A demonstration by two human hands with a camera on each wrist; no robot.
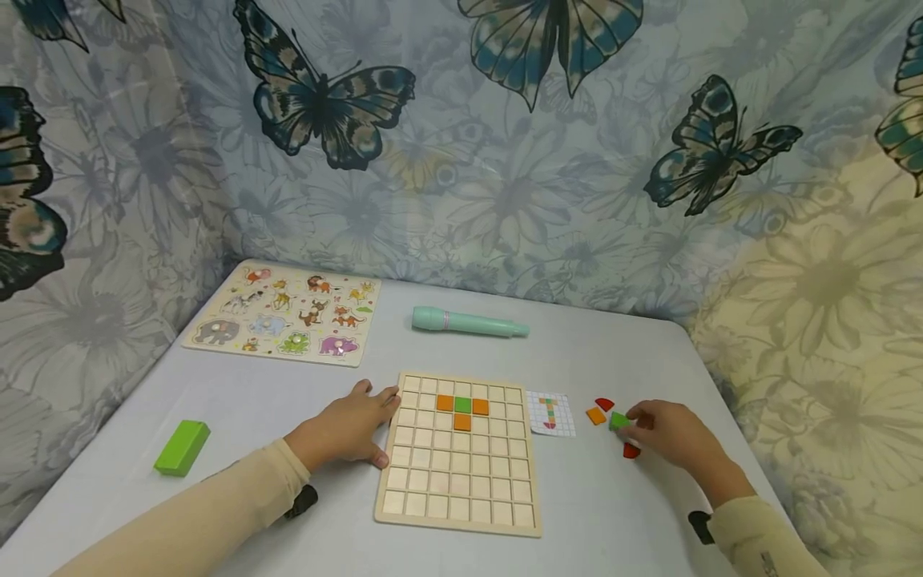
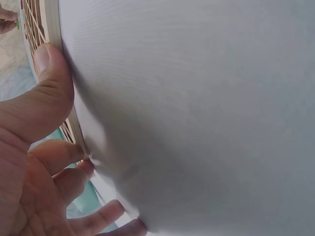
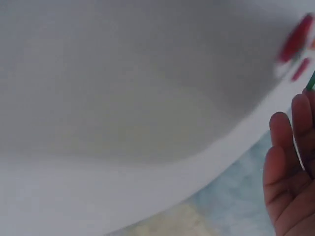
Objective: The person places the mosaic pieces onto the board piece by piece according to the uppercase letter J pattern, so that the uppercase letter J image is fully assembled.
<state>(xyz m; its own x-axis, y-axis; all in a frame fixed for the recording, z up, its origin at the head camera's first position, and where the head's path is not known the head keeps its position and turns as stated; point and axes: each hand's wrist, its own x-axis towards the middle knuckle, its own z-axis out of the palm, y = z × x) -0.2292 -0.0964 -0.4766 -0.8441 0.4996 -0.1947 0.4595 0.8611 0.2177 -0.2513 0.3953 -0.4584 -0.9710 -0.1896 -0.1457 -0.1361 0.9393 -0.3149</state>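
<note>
A wooden grid board point(image 1: 437, 483) lies on the white table, with three orange tiles point(image 1: 462, 421) around one green tile point(image 1: 463, 405) near its top. My left hand point(image 1: 349, 429) rests at the board's left edge; in the left wrist view the thumb point(image 2: 56, 83) presses the rim and the fingers spread beside it. On the right, my right hand point(image 1: 671, 437) pinches a loose green tile point(image 1: 618, 421) between thumb and fingers. Around it lie an orange tile point(image 1: 595, 415) and two red rounded pieces point(image 1: 604, 403). A small pattern card point(image 1: 562, 425) sits against the board's right side.
A green block point(image 1: 182, 447) lies at the left of the table. Toward the back are an animal puzzle board point(image 1: 288, 316) and a mint-green tapered tube point(image 1: 469, 323). Butterfly-print fabric point(image 1: 461, 200) hangs behind and beside the table.
</note>
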